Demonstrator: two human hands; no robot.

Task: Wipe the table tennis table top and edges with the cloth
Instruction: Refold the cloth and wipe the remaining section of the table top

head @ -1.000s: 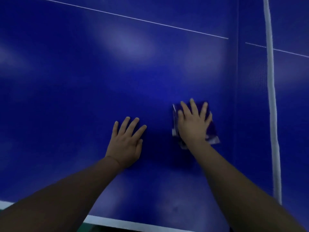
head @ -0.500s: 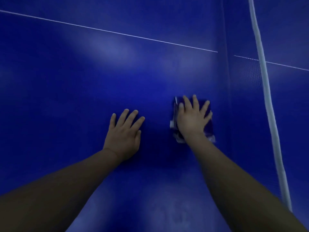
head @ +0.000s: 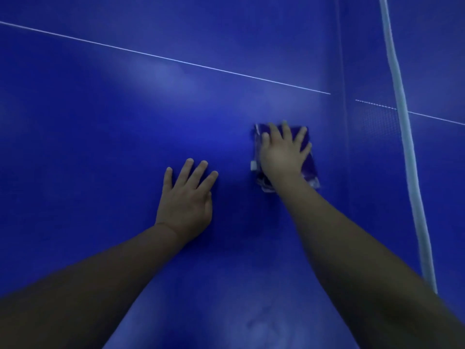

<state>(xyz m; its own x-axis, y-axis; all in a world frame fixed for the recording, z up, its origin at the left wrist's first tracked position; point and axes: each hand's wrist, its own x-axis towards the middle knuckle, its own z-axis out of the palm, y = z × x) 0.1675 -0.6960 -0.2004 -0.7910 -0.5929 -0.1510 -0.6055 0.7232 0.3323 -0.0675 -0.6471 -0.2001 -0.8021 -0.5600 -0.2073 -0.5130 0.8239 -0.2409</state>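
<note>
Surface: glossy blue table tennis table top [head: 100, 147], thin white centre line [head: 176, 60] running across it.
Left hand: left hand [head: 185, 200] is lying flat on the top, fingers straight and spread, holding nothing.
Cloth: folded dark purple cloth [head: 308, 162] is lying flat on the top, near the net, long axis pointing away from the person.
Right hand: right hand [head: 283, 153] is pressing the cloth, fingers spread.
Net: white-taped blue net [head: 407, 152] is standing to the right.
Progress: mid-wipe, judging by posture; wiped area cannot be told; edges are probably remaining.

The table top [head: 100, 147] is deep blue, crossed by a thin white line [head: 163, 57]. The cloth [head: 310, 165] is dark purple with pale edges. The net's band [head: 407, 147] is white.
</note>
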